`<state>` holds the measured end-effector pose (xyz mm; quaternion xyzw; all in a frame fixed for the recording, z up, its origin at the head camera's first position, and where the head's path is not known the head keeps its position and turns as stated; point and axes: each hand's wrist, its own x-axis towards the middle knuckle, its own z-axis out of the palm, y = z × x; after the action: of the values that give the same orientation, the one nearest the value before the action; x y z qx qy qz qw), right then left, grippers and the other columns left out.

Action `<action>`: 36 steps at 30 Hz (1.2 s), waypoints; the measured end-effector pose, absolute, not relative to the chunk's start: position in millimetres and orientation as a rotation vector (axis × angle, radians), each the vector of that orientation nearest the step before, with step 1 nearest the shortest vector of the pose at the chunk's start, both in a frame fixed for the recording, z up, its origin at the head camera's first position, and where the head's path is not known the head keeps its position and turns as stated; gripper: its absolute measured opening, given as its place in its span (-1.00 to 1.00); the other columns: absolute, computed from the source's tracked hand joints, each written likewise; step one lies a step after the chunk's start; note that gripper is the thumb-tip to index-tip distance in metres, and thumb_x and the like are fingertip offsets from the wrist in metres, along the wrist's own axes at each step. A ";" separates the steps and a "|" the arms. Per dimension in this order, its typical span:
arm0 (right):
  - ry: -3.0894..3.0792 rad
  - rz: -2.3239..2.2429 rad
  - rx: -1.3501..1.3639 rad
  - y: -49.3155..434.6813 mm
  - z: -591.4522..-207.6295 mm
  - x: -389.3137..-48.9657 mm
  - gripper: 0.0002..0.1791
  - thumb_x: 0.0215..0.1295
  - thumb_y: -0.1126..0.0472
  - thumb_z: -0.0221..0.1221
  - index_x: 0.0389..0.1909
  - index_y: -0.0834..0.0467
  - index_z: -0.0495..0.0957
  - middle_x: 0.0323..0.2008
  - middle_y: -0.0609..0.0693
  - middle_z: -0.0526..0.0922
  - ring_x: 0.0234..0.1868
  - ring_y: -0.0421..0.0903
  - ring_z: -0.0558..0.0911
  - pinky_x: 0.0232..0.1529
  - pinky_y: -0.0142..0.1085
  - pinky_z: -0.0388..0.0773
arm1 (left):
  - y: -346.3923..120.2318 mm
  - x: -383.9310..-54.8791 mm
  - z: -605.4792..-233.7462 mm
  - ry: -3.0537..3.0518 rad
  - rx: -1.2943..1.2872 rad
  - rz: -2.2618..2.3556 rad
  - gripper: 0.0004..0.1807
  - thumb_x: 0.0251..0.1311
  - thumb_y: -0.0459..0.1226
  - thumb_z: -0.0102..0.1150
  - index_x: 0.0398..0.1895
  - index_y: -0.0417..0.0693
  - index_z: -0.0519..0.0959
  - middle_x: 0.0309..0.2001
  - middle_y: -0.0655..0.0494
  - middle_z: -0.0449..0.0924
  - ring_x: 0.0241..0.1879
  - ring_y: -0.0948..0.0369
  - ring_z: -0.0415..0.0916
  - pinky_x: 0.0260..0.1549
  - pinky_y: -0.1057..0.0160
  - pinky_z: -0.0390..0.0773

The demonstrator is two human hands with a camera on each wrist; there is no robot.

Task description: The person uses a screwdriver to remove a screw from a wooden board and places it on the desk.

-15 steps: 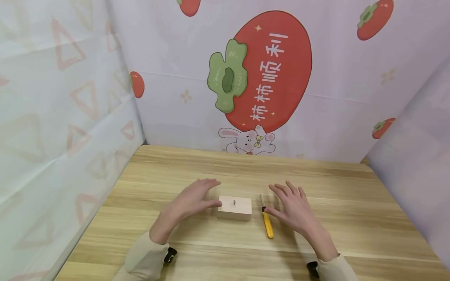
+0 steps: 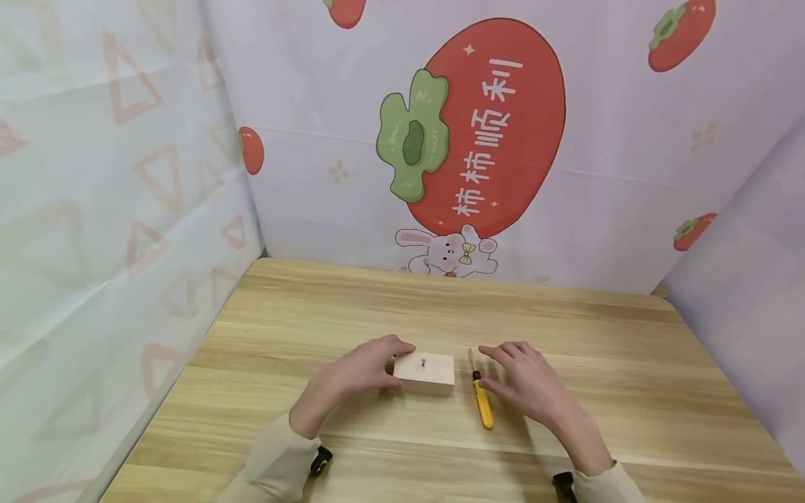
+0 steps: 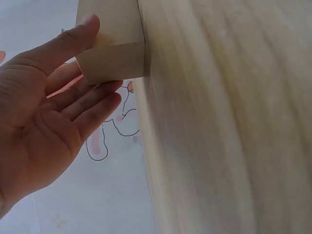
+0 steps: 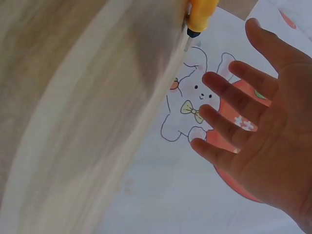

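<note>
Wooden block [image 2: 430, 377], pale and boxy, lies flat near the middle of the counter [image 2: 402, 457], with a small screw [image 2: 423, 362] standing up from its top. The left hand [image 2: 361, 370] is around the block's left end, its thumb at the near side and its fingers at the far side; whether they pinch the wood, I cannot tell. Just right of the block, and apart from it, lies a screwdriver [image 2: 481, 398], its yellow handle toward the person and its metal shaft pointing away. The right hand [image 2: 530, 383] hovers just beside it with fingers and thumb spread apart, holding nothing; the right wrist view shows a gap between this hand and the tool. The two hands are well apart, with the block and screwdriver between them. Behind the counter hangs a pale sheet [image 2: 314, 209] printed with a big red fruit [image 2: 522, 140] and a white rabbit [image 2: 448, 253] below it.
</note>
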<state>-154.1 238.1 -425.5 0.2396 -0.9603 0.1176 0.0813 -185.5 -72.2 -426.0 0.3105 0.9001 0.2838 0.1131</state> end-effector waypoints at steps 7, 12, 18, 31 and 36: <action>-2.916 0.357 0.796 237.8 -416.7 -148.3 -0.51 0.21 0.01 0.36 0.14 0.07 0.61 -0.10 -0.06 0.69 0.03 0.02 0.59 0.06 0.07 0.51 | -69.3 -185.4 -429.3 2.671 0.828 0.852 -0.33 0.01 -0.24 0.52 0.24 -0.17 0.54 0.03 0.02 0.59 -0.10 0.21 0.52 -0.03 0.19 0.54; -3.023 0.349 0.905 238.2 -411.5 -145.1 -0.55 0.24 0.00 0.34 0.14 0.00 0.62 -0.16 -0.17 0.66 -0.13 -0.16 0.59 -0.11 -0.17 0.57 | -68.9 -184.5 -428.6 2.682 0.782 0.859 -0.35 -0.02 -0.24 0.54 0.21 -0.14 0.57 0.00 0.04 0.60 -0.10 0.20 0.52 -0.05 0.18 0.53; -3.044 0.385 1.006 237.7 -410.9 -143.9 -0.60 0.23 0.04 0.34 0.08 0.04 0.65 -0.22 -0.17 0.63 -0.30 -0.27 0.53 -0.32 -0.33 0.48 | -67.7 -185.3 -427.9 2.687 0.793 0.853 -0.36 -0.02 -0.23 0.54 0.20 -0.12 0.58 0.00 0.04 0.61 -0.09 0.19 0.54 -0.04 0.17 0.53; -3.209 0.449 0.949 235.4 -414.3 -140.6 -0.51 0.08 -0.12 0.41 0.06 -0.09 0.65 -0.32 -0.25 0.45 -0.40 -0.32 0.39 -0.44 -0.44 0.31 | -66.9 -184.4 -426.6 2.700 0.784 0.818 -0.36 -0.01 -0.23 0.53 0.21 -0.10 0.57 0.02 0.03 0.61 -0.04 0.17 0.55 0.00 0.14 0.54; -3.292 0.444 0.917 232.7 -417.7 -138.0 -0.55 0.09 -0.06 0.42 0.05 -0.15 0.66 -0.34 -0.22 0.40 -0.39 -0.32 0.35 -0.41 -0.41 0.28 | -67.2 -183.6 -426.7 2.701 0.789 0.815 -0.35 -0.02 -0.23 0.54 0.21 -0.11 0.57 0.04 0.03 0.61 -0.01 0.15 0.56 0.04 0.13 0.54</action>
<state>-138.0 232.7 -417.7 0.2631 -0.9442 0.1274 -0.1515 -183.6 -67.2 -426.7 0.2677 0.9169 0.2766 0.1058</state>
